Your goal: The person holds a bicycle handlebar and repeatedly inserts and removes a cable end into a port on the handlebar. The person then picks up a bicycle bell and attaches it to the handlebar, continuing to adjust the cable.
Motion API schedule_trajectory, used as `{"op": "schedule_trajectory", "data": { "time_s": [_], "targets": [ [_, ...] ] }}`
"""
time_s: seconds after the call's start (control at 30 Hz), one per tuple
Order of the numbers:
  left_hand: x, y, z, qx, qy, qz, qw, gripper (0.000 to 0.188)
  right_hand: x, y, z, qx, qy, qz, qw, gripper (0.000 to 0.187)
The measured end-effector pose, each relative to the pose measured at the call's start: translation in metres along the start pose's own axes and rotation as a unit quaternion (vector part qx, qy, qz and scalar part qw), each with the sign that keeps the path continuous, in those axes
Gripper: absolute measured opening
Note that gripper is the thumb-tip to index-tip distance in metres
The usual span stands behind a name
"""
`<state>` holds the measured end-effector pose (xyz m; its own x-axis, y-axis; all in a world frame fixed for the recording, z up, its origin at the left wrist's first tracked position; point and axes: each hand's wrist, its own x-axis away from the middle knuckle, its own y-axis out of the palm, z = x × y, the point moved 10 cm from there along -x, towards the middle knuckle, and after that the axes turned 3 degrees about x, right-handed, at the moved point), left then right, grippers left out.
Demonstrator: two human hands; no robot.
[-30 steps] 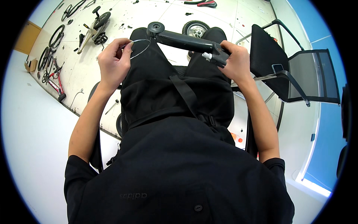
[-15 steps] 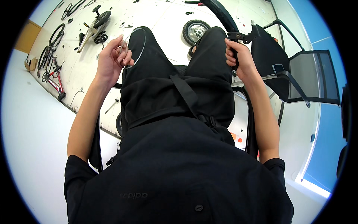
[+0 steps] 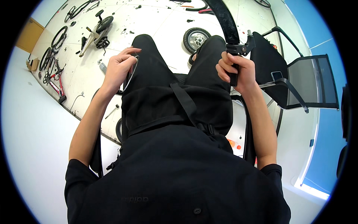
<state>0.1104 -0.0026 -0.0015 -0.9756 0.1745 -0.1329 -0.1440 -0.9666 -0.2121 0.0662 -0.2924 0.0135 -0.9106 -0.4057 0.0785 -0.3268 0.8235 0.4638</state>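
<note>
In my right hand point(image 3: 244, 72) is the grip end of a black curved handlebar point(image 3: 226, 22), my fingers wrapped round it over my right knee. Just above that hand a black brake lever bracket point(image 3: 238, 49) is clamped on the bar, with a metal piece sticking up. My left hand point(image 3: 118, 71), over my left thigh, pinches a thin silvery cable point(image 3: 130, 77), bent in a loop. Its index finger points right. Part of the cable is hidden behind the fingers.
A small wheel with a black tyre point(image 3: 195, 39) lies beyond my knees. At right stands a black chair point(image 3: 270, 69) with a phone point(image 3: 277, 75) on it. A pale small bike point(image 3: 91, 39), a red bike frame point(image 3: 57, 84) and scattered parts lie on the floor at left.
My left hand has turned over and come lower, and the cable loop now shows narrower. My right hand and the handlebar sit slightly lower in view; the grip on the bar remains.
</note>
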Motion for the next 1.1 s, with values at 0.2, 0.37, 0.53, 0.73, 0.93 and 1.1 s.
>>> {"op": "schedule_trajectory", "data": {
  "time_s": [0.2,0.37,0.53,0.73,0.93,1.1],
  "targets": [
    [0.005,0.019,0.007,0.124,-0.047,-0.086,0.987,0.036,0.015,0.025,0.005,0.08,0.084,-0.01,0.993,0.032],
    [0.01,0.013,-0.009,0.128,-0.15,-0.038,0.98,0.035,0.007,-0.025,0.023,0.263,0.153,0.179,0.936,0.037],
    [0.008,0.013,0.007,0.096,-0.091,-0.029,0.991,0.024,0.002,-0.012,0.022,0.197,0.132,0.125,0.963,0.04],
    [0.028,0.024,0.054,0.086,-0.046,-0.052,0.994,0.019,0.014,-0.023,0.014,0.369,0.156,0.222,0.889,0.037],
    [0.047,0.003,0.114,-0.053,0.151,0.087,0.983,0.012,0.03,0.013,0.033,0.359,0.286,0.091,0.884,0.024],
    [0.062,-0.007,0.149,-0.043,0.179,0.14,0.973,0.013,0.03,0.028,0.039,0.362,0.333,0.036,0.87,0.029]
  ]
}}
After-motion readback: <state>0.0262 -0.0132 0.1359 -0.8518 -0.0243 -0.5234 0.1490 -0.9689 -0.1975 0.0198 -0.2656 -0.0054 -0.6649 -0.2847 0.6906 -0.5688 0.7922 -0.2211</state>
